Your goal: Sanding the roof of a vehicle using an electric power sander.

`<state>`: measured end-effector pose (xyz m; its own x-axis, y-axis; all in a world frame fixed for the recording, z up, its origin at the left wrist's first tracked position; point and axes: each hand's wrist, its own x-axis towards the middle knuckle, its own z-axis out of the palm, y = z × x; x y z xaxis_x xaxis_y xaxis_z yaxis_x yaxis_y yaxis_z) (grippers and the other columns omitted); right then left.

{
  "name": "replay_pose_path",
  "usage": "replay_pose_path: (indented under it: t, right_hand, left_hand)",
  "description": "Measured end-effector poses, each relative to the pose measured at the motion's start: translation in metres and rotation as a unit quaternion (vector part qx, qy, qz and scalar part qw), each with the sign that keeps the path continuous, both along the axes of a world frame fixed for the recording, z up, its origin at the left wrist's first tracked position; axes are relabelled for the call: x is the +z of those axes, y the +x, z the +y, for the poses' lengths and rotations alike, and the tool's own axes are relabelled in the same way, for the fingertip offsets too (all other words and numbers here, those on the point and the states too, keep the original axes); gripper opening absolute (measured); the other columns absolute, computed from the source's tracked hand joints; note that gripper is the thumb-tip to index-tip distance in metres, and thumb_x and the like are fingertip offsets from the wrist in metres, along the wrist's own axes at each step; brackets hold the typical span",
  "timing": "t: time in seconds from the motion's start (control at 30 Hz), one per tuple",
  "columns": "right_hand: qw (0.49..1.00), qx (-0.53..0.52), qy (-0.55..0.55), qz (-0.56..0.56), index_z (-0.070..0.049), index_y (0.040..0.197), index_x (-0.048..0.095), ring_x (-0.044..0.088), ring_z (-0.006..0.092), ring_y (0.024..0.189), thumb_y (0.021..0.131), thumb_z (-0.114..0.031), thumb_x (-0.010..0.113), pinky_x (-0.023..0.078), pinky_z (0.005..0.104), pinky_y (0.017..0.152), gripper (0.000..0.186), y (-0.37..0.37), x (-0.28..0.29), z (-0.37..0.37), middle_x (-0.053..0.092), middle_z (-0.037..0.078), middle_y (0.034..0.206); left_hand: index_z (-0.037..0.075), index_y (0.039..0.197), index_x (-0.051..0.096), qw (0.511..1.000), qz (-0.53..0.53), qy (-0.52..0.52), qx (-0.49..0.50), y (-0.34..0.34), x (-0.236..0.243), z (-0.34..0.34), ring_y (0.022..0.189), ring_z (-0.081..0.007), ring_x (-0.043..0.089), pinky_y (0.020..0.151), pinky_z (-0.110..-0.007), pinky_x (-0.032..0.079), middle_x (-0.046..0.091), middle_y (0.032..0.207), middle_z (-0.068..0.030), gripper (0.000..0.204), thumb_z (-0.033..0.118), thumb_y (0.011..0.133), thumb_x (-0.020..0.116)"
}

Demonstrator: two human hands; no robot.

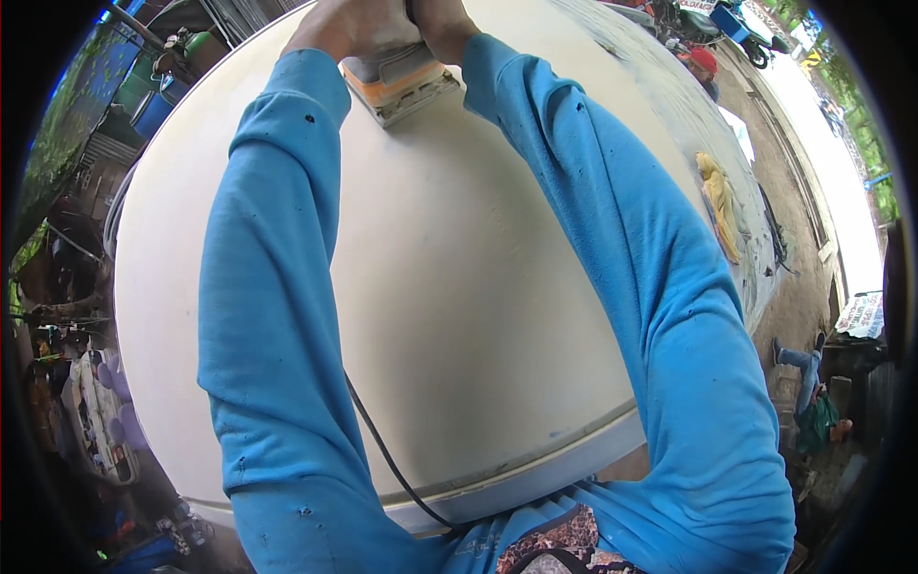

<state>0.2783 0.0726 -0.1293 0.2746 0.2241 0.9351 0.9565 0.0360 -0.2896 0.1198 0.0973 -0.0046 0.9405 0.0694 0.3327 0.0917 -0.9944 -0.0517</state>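
At the top edge of the head view, an orange and grey power sander (397, 81) with a flat square base rests on a broad cream-coloured vehicle roof (459, 287). My left hand (354, 27) is closed over the sander's top. Beside it, my right hand (442, 27) also grips the tool; its fingers run out of the picture. Both arms reach far forward in blue sleeves. A dark cord (382, 450) crosses the roof beneath my left forearm and runs back to my body at the near edge.
A yellow cloth (719, 206) lies on the roof's right side. Beyond are a person in a red cap (703, 62), a parked motorcycle (751, 43) and another person in jeans (798, 362). Blue and green drums (153, 110) and clutter stand at left. The roof's raised near edge (535, 469) is against me.
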Motion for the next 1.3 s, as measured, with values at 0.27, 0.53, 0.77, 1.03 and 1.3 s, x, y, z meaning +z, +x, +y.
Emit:
replay_pose_path:
  t: [0.27, 0.53, 0.77, 1.03, 1.3]
  right_hand:
    - [0.96, 0.151, 0.025, 0.235, 0.005, 0.101, 0.066, 0.061, 0.0226, 0.09, 0.1, -0.022, 0.037, 0.049, 0.0351, 0.087, 0.04, -0.103, 0.024, -0.075, 0.068, 0.015, 0.094]
    - [0.903, 0.227, 0.032, 0.364, 0.003, 0.097, 0.066, 0.06, 0.0188, 0.086, 0.099, -0.023, 0.037, 0.049, 0.0318, 0.084, 0.039, -0.168, 0.032, -0.164, 0.067, 0.011, 0.092]
    - [0.872, 0.235, 0.069, 0.424, 0.004, 0.095, 0.066, 0.061, 0.0188, 0.083, 0.098, -0.022, 0.038, 0.05, 0.0334, 0.082, 0.037, -0.227, 0.033, -0.243, 0.067, 0.012, 0.087]
    - [0.871, 0.219, 0.066, 0.434, 0.004, 0.099, 0.065, 0.061, 0.0187, 0.087, 0.098, -0.022, 0.037, 0.05, 0.0331, 0.085, 0.038, -0.278, 0.032, -0.31, 0.068, 0.013, 0.091]
    - [0.873, 0.212, 0.072, 0.434, 0.003, 0.101, 0.063, 0.061, 0.0183, 0.088, 0.099, -0.021, 0.035, 0.049, 0.033, 0.085, 0.037, -0.311, 0.027, -0.352, 0.068, 0.013, 0.092]
  left_hand:
    - [0.003, 0.101, 0.075, 0.997, 0.074, 0.009, 0.036, -0.052, -0.001, -0.047, 0.098, -0.0359, 0.073, 0.091, -0.043, 0.058, 0.075, 0.107, -0.0184, 0.041, 0.023, 0.065, 0.071]
    - [0.001, 0.095, 0.072, 0.996, 0.087, -0.024, 0.008, -0.107, 0.0, -0.122, 0.09, -0.0379, 0.072, 0.084, -0.043, 0.058, 0.075, 0.097, -0.0192, 0.035, 0.022, 0.066, 0.069]
    - [0.001, 0.091, 0.069, 0.99, 0.131, -0.03, -0.03, -0.154, 0.001, -0.192, 0.088, -0.0365, 0.072, 0.082, -0.042, 0.058, 0.074, 0.092, -0.0196, 0.031, 0.016, 0.065, 0.065]
    - [0.001, 0.09, 0.069, 0.992, 0.093, -0.025, -0.085, -0.198, -0.009, -0.249, 0.093, -0.0324, 0.07, 0.082, -0.041, 0.058, 0.074, 0.093, -0.0151, 0.03, 0.014, 0.063, 0.065]
    - [0.001, 0.089, 0.069, 0.988, 0.095, -0.026, -0.116, -0.229, -0.013, -0.286, 0.094, -0.0313, 0.069, 0.081, -0.041, 0.059, 0.073, 0.095, -0.0141, 0.03, 0.013, 0.063, 0.065]
